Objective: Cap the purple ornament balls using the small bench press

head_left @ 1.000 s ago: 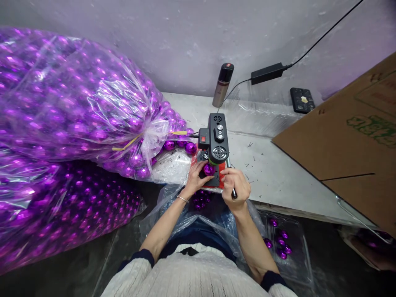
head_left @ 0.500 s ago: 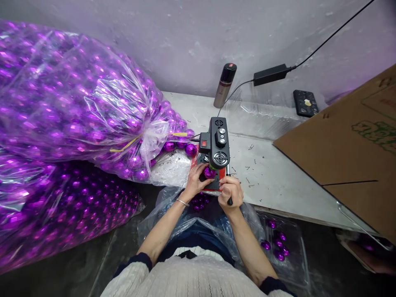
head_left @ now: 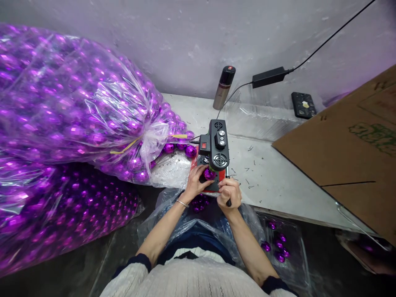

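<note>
A small black machine [head_left: 218,144] with a red switch stands on a red base at the table's front edge. Under its head sits a shiny purple ball [head_left: 209,174]. My left hand [head_left: 194,183] holds that ball in place with curled fingers. My right hand [head_left: 229,193] is closed round the machine's black lever [head_left: 228,201], pulled down toward me. A clear plastic bag [head_left: 185,218] lies in my lap with several purple balls [head_left: 199,202] in it, just below the machine.
Two huge clear bags of purple balls [head_left: 71,123] fill the left side. A brown cardboard sheet [head_left: 349,144] covers the table's right. A metal flask [head_left: 223,87], a power adapter [head_left: 267,77] and a black phone [head_left: 303,104] lie at the back. A clear tray of purple balls [head_left: 278,243] sits lower right.
My right hand has drawn the lever down and slightly left toward me. My left hand has stayed on the ball under the machine.
</note>
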